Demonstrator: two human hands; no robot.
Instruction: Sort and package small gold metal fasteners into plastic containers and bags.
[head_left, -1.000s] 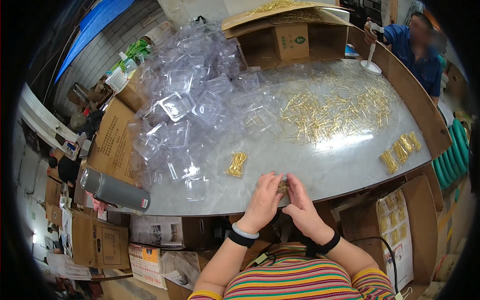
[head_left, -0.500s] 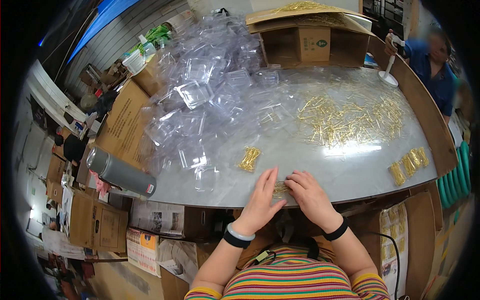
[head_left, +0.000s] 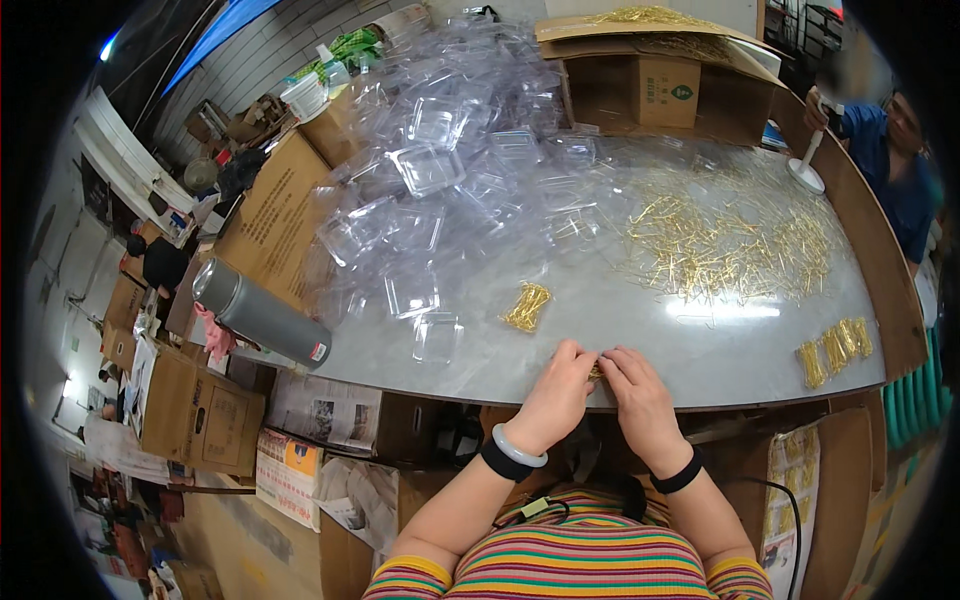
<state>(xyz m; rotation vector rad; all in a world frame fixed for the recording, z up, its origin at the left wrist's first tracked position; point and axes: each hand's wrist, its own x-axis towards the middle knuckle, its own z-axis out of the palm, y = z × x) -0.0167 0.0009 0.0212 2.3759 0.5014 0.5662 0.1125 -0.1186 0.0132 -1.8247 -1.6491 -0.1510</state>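
My left hand (head_left: 558, 393) and my right hand (head_left: 640, 396) meet at the near edge of the grey table (head_left: 690, 352). Together they pinch a small bunch of thin gold pins (head_left: 596, 372) held between the fingertips. Just beyond my left hand lies a neat bundle of gold pins (head_left: 527, 306). A wide scatter of loose gold pins (head_left: 725, 240) covers the table's far right part. Several sorted gold bundles (head_left: 834, 350) lie at the right near the edge.
A big heap of clear plastic clamshell boxes (head_left: 440, 190) fills the table's left and back. A grey metal flask (head_left: 260, 315) lies at the left edge. Open cardboard boxes (head_left: 655, 70) stand at the back. Another person in blue (head_left: 895, 165) sits at the far right.
The camera has tilted a little; my hands have come down from a raised hold to the table's near edge, still closed together on the gold pins.
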